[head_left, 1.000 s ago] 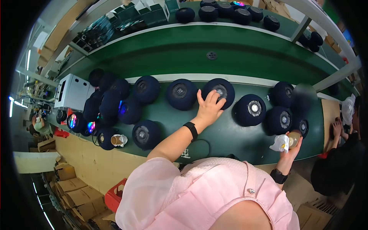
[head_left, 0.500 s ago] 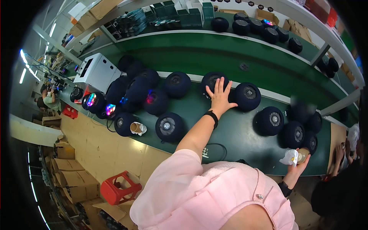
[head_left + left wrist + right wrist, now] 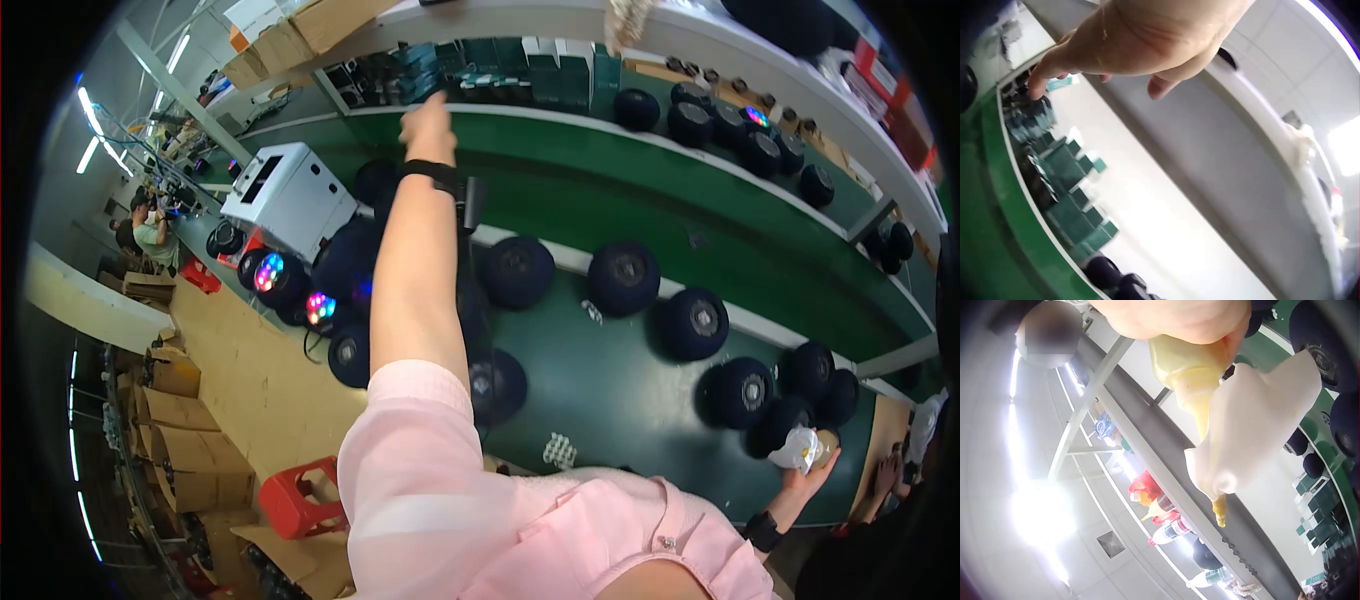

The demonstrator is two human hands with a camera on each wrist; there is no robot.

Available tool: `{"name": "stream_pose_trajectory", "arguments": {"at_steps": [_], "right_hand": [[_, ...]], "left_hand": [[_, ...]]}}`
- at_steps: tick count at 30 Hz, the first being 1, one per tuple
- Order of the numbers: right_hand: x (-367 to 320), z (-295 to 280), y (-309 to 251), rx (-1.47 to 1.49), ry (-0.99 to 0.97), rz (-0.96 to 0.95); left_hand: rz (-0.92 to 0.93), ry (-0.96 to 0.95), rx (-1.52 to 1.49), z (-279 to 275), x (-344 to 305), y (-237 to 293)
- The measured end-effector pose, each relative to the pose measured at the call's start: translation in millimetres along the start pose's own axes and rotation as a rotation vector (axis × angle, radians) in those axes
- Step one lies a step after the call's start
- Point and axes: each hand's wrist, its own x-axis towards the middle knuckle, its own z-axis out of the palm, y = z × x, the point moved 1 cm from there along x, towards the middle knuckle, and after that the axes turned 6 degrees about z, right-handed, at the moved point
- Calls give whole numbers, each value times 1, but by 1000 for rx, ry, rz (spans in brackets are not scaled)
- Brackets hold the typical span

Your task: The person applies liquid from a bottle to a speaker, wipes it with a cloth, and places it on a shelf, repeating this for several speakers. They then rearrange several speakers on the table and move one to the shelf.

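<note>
My left hand [image 3: 428, 128] reaches out at the far shelf, close to a stack of teal packages [image 3: 418, 72]. In the left wrist view its fingers [image 3: 1050, 69] hang loosely bent, with nothing seen between them. Low at the right, my right hand [image 3: 800, 488] grips a yellowish translucent squeeze bottle [image 3: 1185, 365] with a narrow nozzle tip [image 3: 1220, 515]. White tissue [image 3: 1260, 419] wraps round the nozzle. Round dark blue speakers [image 3: 625, 278] stand on the green bench [image 3: 600, 385], several of them close beside the right hand. My left forearm hides some speakers.
A white box-shaped machine [image 3: 290, 200] stands at the bench's left end, near speakers with lit coloured faces [image 3: 268, 272]. More speakers [image 3: 690, 122] line the raised shelf. A red stool [image 3: 302, 500] and cardboard boxes [image 3: 205, 450] are on the floor at left. Another person's hands [image 3: 885, 472] show at right.
My left hand has left the speaker at the back of the bench and swung up and left to the shelf. The head view has turned left. My right hand still holds the bottle.
</note>
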Motion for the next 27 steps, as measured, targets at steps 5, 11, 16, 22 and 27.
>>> {"name": "stream_pose_trajectory", "arguments": {"at_steps": [5,11,16,22,27], "right_hand": [[6,20,27,-57,28,-82],[-11,58,70,-147,96,-87],[22,43,64,-146,122,-16],[37,65,108,-258,109,-94],[37,71,123,-310,96,-65]], "left_hand": [[-194,234,-288,-37,128,-53],[-254,503,-204,-72,249,-172],[-120,333,-266,-95,336,-262],[-449,239,206,-95,390,-279],[-435,102,-24,-113,373,-303]]}}
